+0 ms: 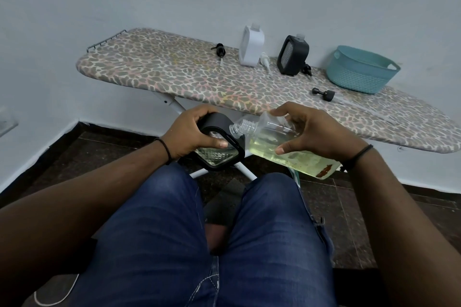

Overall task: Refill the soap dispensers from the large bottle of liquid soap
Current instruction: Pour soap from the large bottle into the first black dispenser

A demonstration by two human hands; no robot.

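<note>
While a seated person's left hand (192, 132) grips a black-framed dispenser (219, 149) over the lap, the right hand (306, 132) wraps a tilted large soap bottle (282, 144), neck to neck. Half full, the clear bottle likely handles heavy and slick, best held round its body. Two more dispensers (250, 45) wait on the ironing board (174, 75) beyond.

- Ironing board (159, 70): left half lay bare, open to reach.
- Right half crowded: white dispenser (251, 45), black dispenser (292, 55), teal basket (361, 70), loose pumps (323, 94) between.

Soap bottle (279, 147) tilted, mouth touching black dispenser (219, 144).
</note>
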